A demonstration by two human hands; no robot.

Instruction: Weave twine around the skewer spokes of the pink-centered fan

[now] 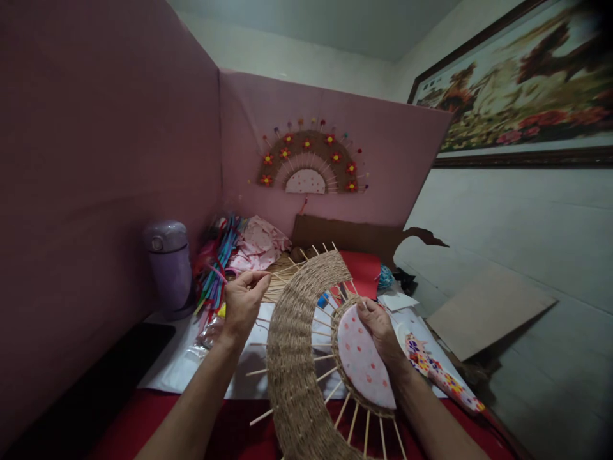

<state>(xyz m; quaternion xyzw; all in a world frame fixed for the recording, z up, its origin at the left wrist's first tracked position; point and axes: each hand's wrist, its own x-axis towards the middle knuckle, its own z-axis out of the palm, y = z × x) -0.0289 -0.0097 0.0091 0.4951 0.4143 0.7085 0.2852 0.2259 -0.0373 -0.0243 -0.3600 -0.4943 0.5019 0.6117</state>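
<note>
While both hands are up over the table, a woven fan [293, 345] sits between them, above a white sheet [165, 370] and a red cloth [124, 418]. The fan looks like half of a wheel. It has a wide, brown band of rough cord, woven over thin, pale wooden sticks [261, 417]. The sticks cross a gap, like spokes, to a small half-circle patch [361, 358] of whitish-pink cloth with red dots and a brown woven rim. Some stick ends poke out past the band.

The fan's round side points to the left, and the flat side of the patch faces right. Its long way runs from the top down toward the person, leaning a bit to the right at the bottom. The low end of the band goes out of view.

The right hand [380, 326] is closed on the patch's upper end, with the thumb on top. The left hand [244, 303] has its thumb and pointing finger pressed together near a stick's tip; one cannot tell if they grip it.

Behind, another fan [318, 142] with red flowers is on a pink panel [402, 147]. A purple bottle [170, 275] stands at the left.
</note>
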